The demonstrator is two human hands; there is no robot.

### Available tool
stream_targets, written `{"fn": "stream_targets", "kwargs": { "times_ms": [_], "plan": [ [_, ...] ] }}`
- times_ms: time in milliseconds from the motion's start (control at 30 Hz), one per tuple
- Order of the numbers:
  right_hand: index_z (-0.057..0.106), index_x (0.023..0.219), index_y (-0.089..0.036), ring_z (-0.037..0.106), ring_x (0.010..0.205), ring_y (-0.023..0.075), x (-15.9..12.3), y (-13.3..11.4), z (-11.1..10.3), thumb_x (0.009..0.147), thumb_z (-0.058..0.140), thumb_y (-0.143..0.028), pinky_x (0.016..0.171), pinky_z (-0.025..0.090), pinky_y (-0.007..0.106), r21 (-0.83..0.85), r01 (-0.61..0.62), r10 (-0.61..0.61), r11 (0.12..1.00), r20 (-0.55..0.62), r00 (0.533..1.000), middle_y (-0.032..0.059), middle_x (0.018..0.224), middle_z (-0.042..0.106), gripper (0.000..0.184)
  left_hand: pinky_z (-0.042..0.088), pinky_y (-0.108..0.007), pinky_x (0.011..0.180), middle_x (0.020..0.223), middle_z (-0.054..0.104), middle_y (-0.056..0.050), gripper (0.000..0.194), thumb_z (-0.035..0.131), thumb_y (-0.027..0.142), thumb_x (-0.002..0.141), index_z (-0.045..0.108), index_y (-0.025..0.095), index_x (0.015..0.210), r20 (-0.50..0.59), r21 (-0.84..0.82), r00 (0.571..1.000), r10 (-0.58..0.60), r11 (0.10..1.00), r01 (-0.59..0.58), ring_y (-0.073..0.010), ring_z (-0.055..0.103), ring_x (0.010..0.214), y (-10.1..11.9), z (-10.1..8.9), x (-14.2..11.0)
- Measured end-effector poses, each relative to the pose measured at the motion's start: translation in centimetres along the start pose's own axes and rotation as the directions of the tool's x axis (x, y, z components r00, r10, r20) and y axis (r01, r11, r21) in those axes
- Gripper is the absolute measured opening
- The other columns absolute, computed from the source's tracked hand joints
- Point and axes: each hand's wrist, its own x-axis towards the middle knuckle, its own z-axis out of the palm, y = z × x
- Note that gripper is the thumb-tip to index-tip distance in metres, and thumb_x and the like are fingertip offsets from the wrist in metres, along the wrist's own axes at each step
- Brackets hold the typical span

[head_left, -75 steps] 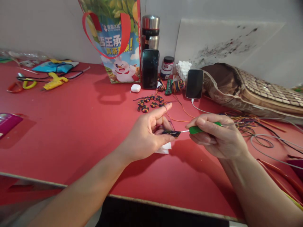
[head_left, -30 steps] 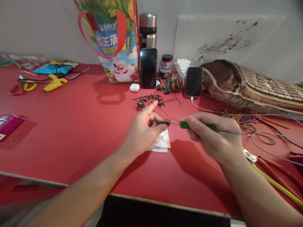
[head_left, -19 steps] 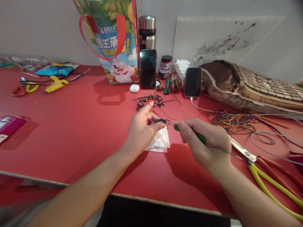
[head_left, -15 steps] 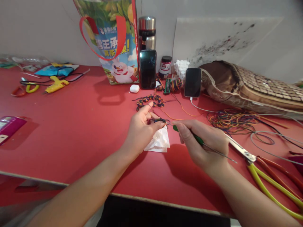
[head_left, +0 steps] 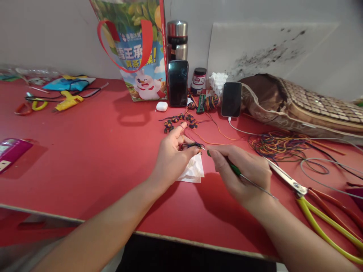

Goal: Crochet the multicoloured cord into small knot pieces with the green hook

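My left hand (head_left: 175, 154) pinches a small piece of dark multicoloured crochet work (head_left: 193, 145) between thumb and fingers, with yarn looped over the raised index finger. In my right hand (head_left: 242, 166) is a crochet hook (head_left: 235, 169) with a green grip and a metal shaft at each end. Its front tip meets the edge of the crochet work; the exact stitch is too small to make out. Beneath my left hand lies a folded white tissue (head_left: 194, 170). Just beyond it sits a curved row of small crocheted pieces (head_left: 181, 118) in the same dark and orange yarn.
Large scissors (head_left: 300, 189) with red and yellow handles lie beside my right wrist. Tangled yarn (head_left: 279, 145) and a white cable are at right. Behind stand two phones (head_left: 178, 84), a steel flask (head_left: 177, 37) and a printed bag (head_left: 141, 56). A yellow glue gun (head_left: 68, 101) lies left.
The hook has shifted slightly left, its tip closer into the crochet work. My left hand keeps its pinch, and the view has moved a little.
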Motion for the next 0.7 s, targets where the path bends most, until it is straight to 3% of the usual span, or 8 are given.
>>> {"fn": "stream_targets", "kwargs": {
  "times_ms": [133,267,400,533,600,700],
  "plan": [
    [0.075,0.102,-0.02,0.072,0.057,0.0135,-0.1,0.2,0.0,0.102,0.062,-0.014,0.06,0.058,0.023,0.02,-0.025,0.025,0.999,0.0,1.0,0.0036,0.079,0.082,0.014,0.045,-0.027,0.066,0.072,0.068,0.005,0.095,0.079,0.008,0.072,0.045,0.007,0.16,0.001,-0.045,1.0,0.02,0.999,-0.02,-0.0124,0.06,0.065,0.0,-0.1,0.1],
    [0.074,0.116,-0.023,0.076,0.069,0.0164,-0.3,0.9,0.0,0.101,0.065,-0.015,0.066,0.06,0.026,0.066,0.016,-0.02,0.998,0.065,0.998,0.0055,0.091,0.083,0.019,0.046,-0.026,0.066,0.072,0.068,0.005,0.092,0.079,0.007,0.074,0.044,0.005,0.159,0.021,-0.155,1.0,0.009,0.988,-0.005,-0.0118,0.062,0.065,0.2,-0.3,0.1],
    [0.07,0.126,-0.023,0.075,0.074,0.0185,-0.4,1.7,0.1,0.102,0.065,-0.016,0.068,0.061,0.029,0.082,0.105,-0.113,0.991,0.1,0.988,0.0069,0.092,0.08,0.026,0.047,-0.026,0.066,0.07,0.067,0.003,0.081,0.08,0.003,0.071,0.056,0.005,0.149,0.092,-0.293,0.983,-0.157,0.94,0.177,-0.0122,0.064,0.064,0.6,-0.8,0.2],
    [0.064,0.136,-0.019,0.07,0.07,0.02,-0.5,2.1,0.8,0.104,0.06,-0.014,0.063,0.058,0.031,-0.103,0.321,-0.31,0.941,0.113,0.944,0.0068,0.085,0.074,0.033,0.049,-0.027,0.067,0.077,0.071,-0.002,0.064,0.076,0.0,0.072,0.066,0.007,0.134,0.137,-0.341,0.953,-0.269,0.891,0.3,-0.0135,0.066,0.066,1.0,-1.1,0.3],
    [0.061,0.139,-0.018,0.068,0.067,0.0202,-0.6,2.1,1.4,0.104,0.059,-0.013,0.061,0.056,0.032,-0.196,0.383,-0.369,0.903,0.107,0.923,0.0055,0.081,0.072,0.035,0.048,-0.027,0.065,0.075,0.069,0.0,0.068,0.076,0.0,0.073,0.063,0.007,0.14,0.126,-0.35,0.968,-0.218,0.903,0.249,-0.0133,0.065,0.065,1.0,-1.0,0.2],
    [0.058,0.138,-0.015,0.069,0.068,0.0221,-0.7,1.8,1.9,0.104,0.058,-0.014,0.061,0.056,0.034,-0.294,0.372,-0.36,0.88,0.098,0.928,0.0071,0.082,0.073,0.033,0.048,-0.026,0.067,0.076,0.068,0.003,0.08,0.076,0.004,0.078,0.051,0.008,0.154,0.076,-0.293,0.996,-0.049,0.954,0.069,-0.0125,0.064,0.068,0.9,-0.6,-0.1]
  ]
}}
